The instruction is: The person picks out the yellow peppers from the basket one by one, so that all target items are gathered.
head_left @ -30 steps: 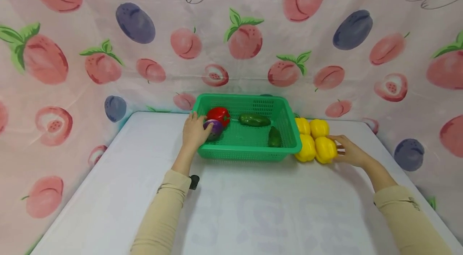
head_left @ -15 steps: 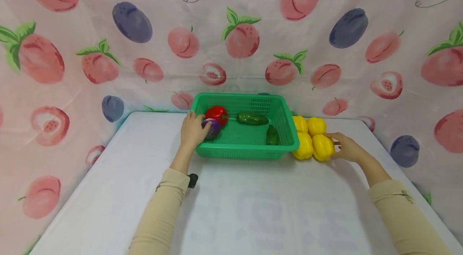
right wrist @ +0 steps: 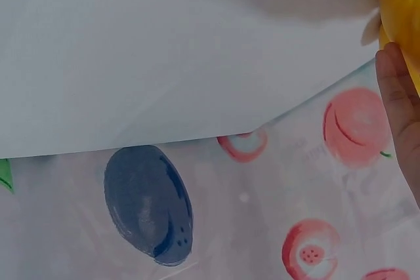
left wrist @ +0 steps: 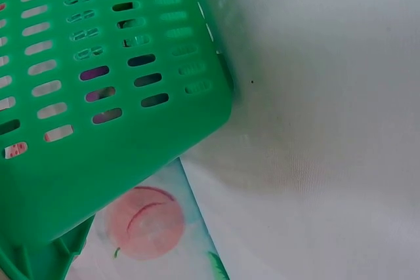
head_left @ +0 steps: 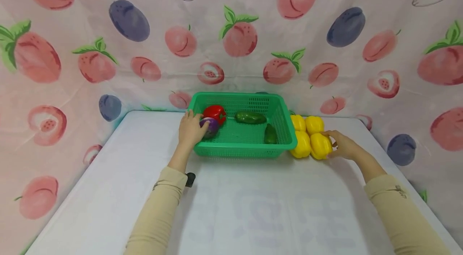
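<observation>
A green plastic basket (head_left: 246,150) stands at the back of the table. My left hand (head_left: 189,129) grips its left rim, the thumb reaching inside beside a purple eggplant (head_left: 212,127); that wall hides some of the fingers. Behind the eggplant lies a red bell pepper (head_left: 214,114). Against the basket's right side sit several yellow bell peppers (head_left: 300,145), packed in two rows. My right hand (head_left: 343,145) holds the nearest right one, a yellow bell pepper (head_left: 321,146), with fingers at its far side and thumb at its near side. In the right wrist view a finger (right wrist: 397,90) lies along the yellow pepper (right wrist: 401,4).
Two dark green vegetables lie in the basket: a long one (head_left: 250,117) at the back and a smaller one (head_left: 270,134) at the right. A white cloth (head_left: 231,198) covers the table. A fruit-print curtain (head_left: 162,62) hangs close behind the basket.
The whole head view has shifted slightly left. Both hands, the basket and the peppers keep their places relative to each other.
</observation>
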Available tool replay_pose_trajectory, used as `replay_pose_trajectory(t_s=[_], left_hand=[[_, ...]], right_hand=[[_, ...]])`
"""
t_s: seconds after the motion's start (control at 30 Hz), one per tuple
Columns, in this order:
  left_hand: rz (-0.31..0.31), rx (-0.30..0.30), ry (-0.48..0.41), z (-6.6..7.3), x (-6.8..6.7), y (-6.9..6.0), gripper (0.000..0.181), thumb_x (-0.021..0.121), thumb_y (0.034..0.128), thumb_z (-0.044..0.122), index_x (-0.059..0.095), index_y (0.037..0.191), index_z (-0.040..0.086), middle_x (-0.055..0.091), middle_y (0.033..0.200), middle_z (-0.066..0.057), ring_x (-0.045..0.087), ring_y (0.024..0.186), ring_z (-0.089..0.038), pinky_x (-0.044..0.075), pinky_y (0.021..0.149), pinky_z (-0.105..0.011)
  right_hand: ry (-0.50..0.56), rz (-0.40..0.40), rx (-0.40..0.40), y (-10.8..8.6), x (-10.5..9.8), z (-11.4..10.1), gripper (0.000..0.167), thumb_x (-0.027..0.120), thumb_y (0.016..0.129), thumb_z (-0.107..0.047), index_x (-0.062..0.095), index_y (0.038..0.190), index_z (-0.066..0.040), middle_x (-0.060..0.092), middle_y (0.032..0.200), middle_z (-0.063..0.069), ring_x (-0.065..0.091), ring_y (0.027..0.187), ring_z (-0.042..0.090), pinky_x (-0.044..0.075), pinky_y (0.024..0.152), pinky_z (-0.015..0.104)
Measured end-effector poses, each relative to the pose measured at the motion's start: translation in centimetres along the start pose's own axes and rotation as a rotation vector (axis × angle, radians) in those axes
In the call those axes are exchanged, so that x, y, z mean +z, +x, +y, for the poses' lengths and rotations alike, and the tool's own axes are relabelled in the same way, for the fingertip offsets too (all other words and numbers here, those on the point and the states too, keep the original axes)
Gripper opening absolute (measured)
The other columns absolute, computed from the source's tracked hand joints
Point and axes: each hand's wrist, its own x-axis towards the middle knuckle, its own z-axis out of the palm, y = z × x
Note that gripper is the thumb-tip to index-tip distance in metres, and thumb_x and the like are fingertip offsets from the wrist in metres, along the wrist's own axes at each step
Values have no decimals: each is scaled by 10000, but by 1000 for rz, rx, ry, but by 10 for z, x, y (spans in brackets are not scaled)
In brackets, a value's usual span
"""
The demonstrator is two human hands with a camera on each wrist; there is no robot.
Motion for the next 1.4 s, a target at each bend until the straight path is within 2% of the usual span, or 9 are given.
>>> replay_pose_trajectory(t_s=[0.03,0.43,0.63,0.87,0.97,1.1,1.17,1.27,1.4], left_hand=[[-19,-7,-3,1,-2,0,488,495,949,346,528,1307,16,263,1479,-314,183,1415,-443,169,1185,-486],[-26,-3,5,2,-2,-5,498,476,955,374,520,1315,32,266,1483,-308,183,1419,-437,165,1184,-490],[41,45,-55,2,-5,-1,471,489,956,329,534,1298,10,368,1419,-331,260,1382,-463,180,1173,-516],[117,60,-159,-1,-7,-1,400,526,949,265,570,1262,21,470,1366,-293,330,1348,-468,201,1161,-535],[140,126,-122,-2,-6,-2,366,539,939,240,599,1231,27,511,1341,-264,376,1325,-460,247,1141,-544],[192,237,-56,-3,-4,-5,310,560,920,203,644,1170,40,572,1295,-220,471,1268,-418,338,1097,-527],[203,264,-49,-3,-4,-7,288,569,913,192,661,1147,49,599,1269,-200,510,1238,-391,375,1072,-516],[184,290,-55,-3,-6,-11,265,562,918,189,678,1122,67,626,1241,-173,545,1206,-357,417,1035,-508],[108,341,-54,-2,-10,-16,271,551,938,224,674,1138,86,610,1267,-169,543,1205,-354,446,995,-526]], right_hand=[[1,0,0,-1,0,0,746,772,716,-32,365,1323,118,363,1285,383,558,946,475,496,841,566],[19,-1,-24,-5,2,3,765,782,714,-54,352,1321,124,353,1283,393,521,976,510,468,857,599],[47,19,-62,-2,3,2,733,735,720,31,329,1311,183,327,1293,424,445,1061,523,441,897,623],[55,49,-100,2,9,2,726,731,722,43,328,1304,204,302,1292,434,406,1083,515,461,877,611],[48,41,-104,1,11,2,747,741,727,8,321,1312,207,321,1291,430,397,1097,511,452,885,619],[34,24,-82,-1,12,0,807,761,724,-49,296,1339,189,298,1306,444,344,1152,551,345,950,691],[12,24,-63,-3,11,-2,827,770,725,-76,287,1355,159,275,1315,447,318,1173,581,288,961,727],[-31,51,-67,-8,8,-8,814,770,733,-97,302,1368,103,273,1330,428,301,1176,602,261,948,752],[-79,116,-97,-18,2,-15,762,753,757,-96,330,1373,57,303,1343,388,311,1169,583,271,930,749]])
